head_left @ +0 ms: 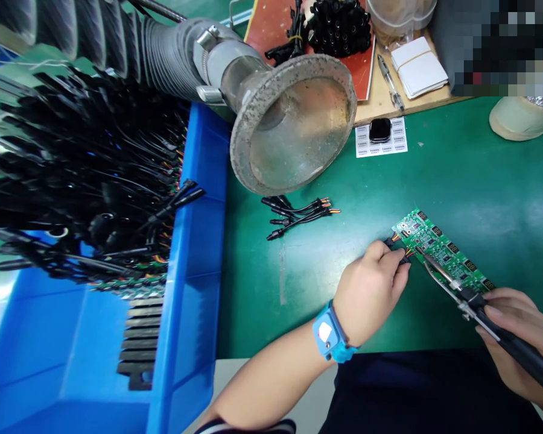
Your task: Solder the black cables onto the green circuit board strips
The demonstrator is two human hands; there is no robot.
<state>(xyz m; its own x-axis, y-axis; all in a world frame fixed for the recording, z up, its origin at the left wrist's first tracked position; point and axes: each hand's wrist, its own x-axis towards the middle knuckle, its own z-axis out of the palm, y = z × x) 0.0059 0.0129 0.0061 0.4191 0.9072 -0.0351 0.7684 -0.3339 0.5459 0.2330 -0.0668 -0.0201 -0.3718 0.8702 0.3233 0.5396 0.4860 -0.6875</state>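
Note:
A green circuit board (pixel 443 250) lies on the green mat. My left hand (pixel 373 289), with a blue wrist strap (pixel 330 334), pinches a black wired connector (pixel 400 248) against the board's left end. My right hand (pixel 522 340) is closed round a black-handled soldering iron (pixel 489 310). The iron's tip rests on the board near the coloured wires.
A grey fume-extractor funnel (pixel 294 123) hangs over the mat. A blue bin (pixel 199 241) at left holds a heap of black cables (pixel 81 175). Several loose cables (pixel 298 214) lie mid-mat. A smartwatch (pixel 380 129) sits on label sheets; a wooden board (pixel 389 105) holds cards and connectors.

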